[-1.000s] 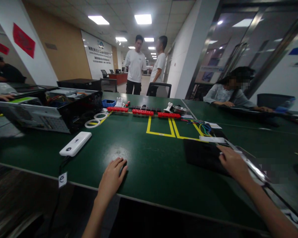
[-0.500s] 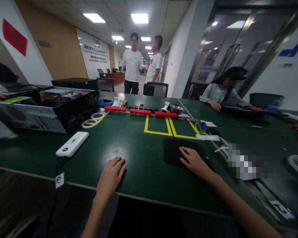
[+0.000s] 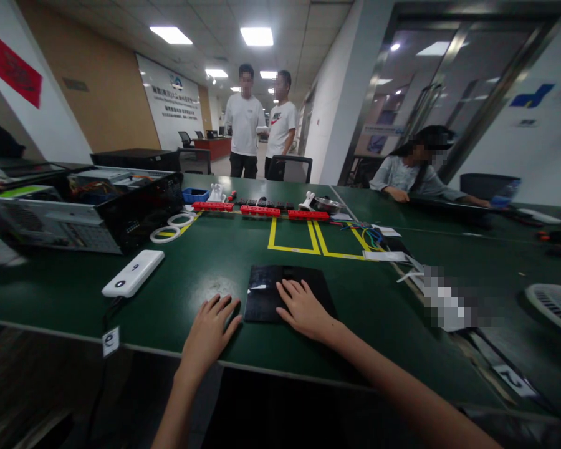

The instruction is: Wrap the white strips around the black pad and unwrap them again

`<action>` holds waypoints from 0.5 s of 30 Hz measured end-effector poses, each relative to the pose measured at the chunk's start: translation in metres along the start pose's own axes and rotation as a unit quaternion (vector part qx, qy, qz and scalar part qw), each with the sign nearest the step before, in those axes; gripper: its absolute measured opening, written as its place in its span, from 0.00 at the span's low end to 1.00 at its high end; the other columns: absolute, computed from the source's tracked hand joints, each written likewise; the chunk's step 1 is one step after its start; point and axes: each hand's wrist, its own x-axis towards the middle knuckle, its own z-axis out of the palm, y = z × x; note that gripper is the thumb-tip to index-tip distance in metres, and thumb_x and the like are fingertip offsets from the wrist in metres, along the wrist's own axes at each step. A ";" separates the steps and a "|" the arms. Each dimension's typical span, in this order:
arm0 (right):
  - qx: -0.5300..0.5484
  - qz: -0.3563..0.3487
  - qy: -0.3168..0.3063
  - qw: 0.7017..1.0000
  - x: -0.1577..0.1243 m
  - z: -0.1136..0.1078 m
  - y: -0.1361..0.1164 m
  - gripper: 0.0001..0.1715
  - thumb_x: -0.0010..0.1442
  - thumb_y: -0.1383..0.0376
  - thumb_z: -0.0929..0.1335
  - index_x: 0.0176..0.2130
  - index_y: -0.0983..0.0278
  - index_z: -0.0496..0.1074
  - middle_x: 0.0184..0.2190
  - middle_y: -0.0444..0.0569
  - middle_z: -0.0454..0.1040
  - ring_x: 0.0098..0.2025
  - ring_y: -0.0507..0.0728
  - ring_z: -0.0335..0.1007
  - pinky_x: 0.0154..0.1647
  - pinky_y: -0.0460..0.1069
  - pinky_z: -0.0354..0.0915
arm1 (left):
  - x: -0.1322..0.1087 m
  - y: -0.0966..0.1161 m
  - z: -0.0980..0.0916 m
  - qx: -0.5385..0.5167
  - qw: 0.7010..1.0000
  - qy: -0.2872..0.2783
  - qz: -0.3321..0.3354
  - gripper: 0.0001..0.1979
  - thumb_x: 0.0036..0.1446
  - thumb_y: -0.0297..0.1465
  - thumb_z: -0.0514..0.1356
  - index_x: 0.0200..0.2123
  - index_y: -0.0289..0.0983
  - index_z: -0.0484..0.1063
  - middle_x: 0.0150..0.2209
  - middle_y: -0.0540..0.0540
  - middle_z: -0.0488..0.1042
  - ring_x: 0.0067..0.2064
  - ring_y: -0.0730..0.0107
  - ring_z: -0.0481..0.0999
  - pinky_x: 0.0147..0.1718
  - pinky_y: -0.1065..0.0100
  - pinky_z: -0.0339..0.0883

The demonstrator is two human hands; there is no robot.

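A thin black rectangular panel [image 3: 262, 308] lies flat on the green tabletop [image 3: 177, 324] in front of me. On its right part rests my right hand [image 3: 306, 308], palm down with the fingers stretched out. Just left of the panel, my left hand [image 3: 210, 330] lies on the table with its fingers spread, holding nothing. A small gap separates its fingertips from the panel's left edge. What the panel is exactly, I cannot make out; my right hand and forearm cover part of it.
An opened computer case [image 3: 88, 215] stands at the left, near a white power bank [image 3: 133, 273] with a cable. Red strips [image 3: 260, 211] and yellow tape outlines [image 3: 294, 251] lie farther back. Wires [image 3: 371, 238] sit to the right. A co-worker [image 3: 414, 168] sits at the right; two people stand beyond.
My right hand has slid the black panel leftward across the table, closer to my left hand. My left hand has stayed nearly in place, its fingers slightly more spread. The view has shifted a little.
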 end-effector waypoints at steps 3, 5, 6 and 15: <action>0.021 -0.017 -0.006 1.000 0.001 -0.005 0.007 0.34 0.63 0.51 0.55 0.63 0.63 0.53 0.60 0.58 0.59 0.61 0.65 0.53 0.58 0.66 0.51 | 0.000 0.000 -0.001 0.014 1.000 -0.017 0.018 0.20 0.61 0.39 0.53 0.56 0.46 0.65 0.56 0.45 0.68 0.60 0.54 0.61 0.56 0.47 0.54; 0.030 -0.011 0.008 0.999 -0.005 -0.012 0.026 0.32 0.64 0.52 0.55 0.63 0.61 0.51 0.61 0.56 0.57 0.61 0.64 0.52 0.58 0.65 0.52 | 0.000 0.000 -0.002 0.016 0.999 -0.028 0.023 0.20 0.61 0.39 0.52 0.57 0.48 0.64 0.57 0.46 0.68 0.60 0.54 0.61 0.56 0.46 0.53; 0.025 0.007 0.025 0.999 -0.010 -0.016 0.041 0.32 0.64 0.54 0.55 0.64 0.60 0.51 0.61 0.56 0.57 0.61 0.64 0.52 0.58 0.64 0.52 | 0.000 0.001 -0.002 0.015 0.999 -0.032 0.026 0.20 0.61 0.40 0.52 0.57 0.48 0.64 0.57 0.46 0.68 0.60 0.54 0.61 0.56 0.46 0.53; -0.232 0.319 0.151 0.906 -0.132 -0.032 0.213 0.29 0.57 0.69 0.57 0.55 0.79 0.60 0.54 0.70 0.62 0.57 0.70 0.56 0.52 0.64 0.57 | 0.003 0.003 -0.006 0.035 0.993 -0.095 0.064 0.21 0.64 0.38 0.49 0.59 0.54 0.58 0.60 0.48 0.63 0.62 0.52 0.57 0.56 0.41 0.49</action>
